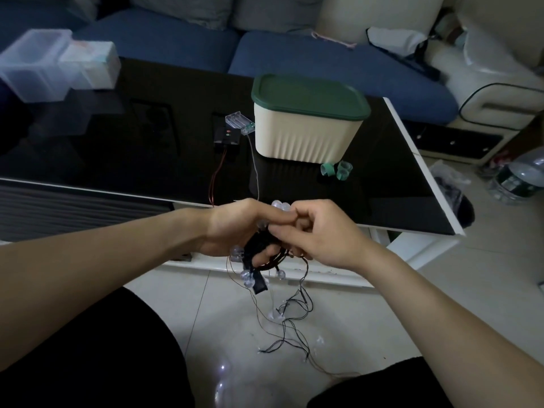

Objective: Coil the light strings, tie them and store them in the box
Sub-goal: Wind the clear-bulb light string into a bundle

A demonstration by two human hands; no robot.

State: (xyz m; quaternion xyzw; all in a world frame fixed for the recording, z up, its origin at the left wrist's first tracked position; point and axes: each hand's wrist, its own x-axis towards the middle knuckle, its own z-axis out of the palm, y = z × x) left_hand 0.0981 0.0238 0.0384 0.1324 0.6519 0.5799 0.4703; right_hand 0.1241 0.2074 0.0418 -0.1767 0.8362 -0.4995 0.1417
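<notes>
Left hand (232, 231) curled round a half-wound coil of the bulb light string (265, 254), black tie strap (259, 282) dangling below; right hand (321, 234) pinching the wire beside it. Loose tail (288, 328) trailing on the floor, liable to snag or tangle; cream box (306, 134) on the desk (117, 136), green lid still on.

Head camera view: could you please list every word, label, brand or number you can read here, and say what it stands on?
No text can be read.
Clear plastic water bottle on the floor: dark green label, print too blurred.
Translucent plastic container on the black glass table: pinkish marking, too blurred.
Cream ribbed box with green lid: no lettering visible.
</notes>
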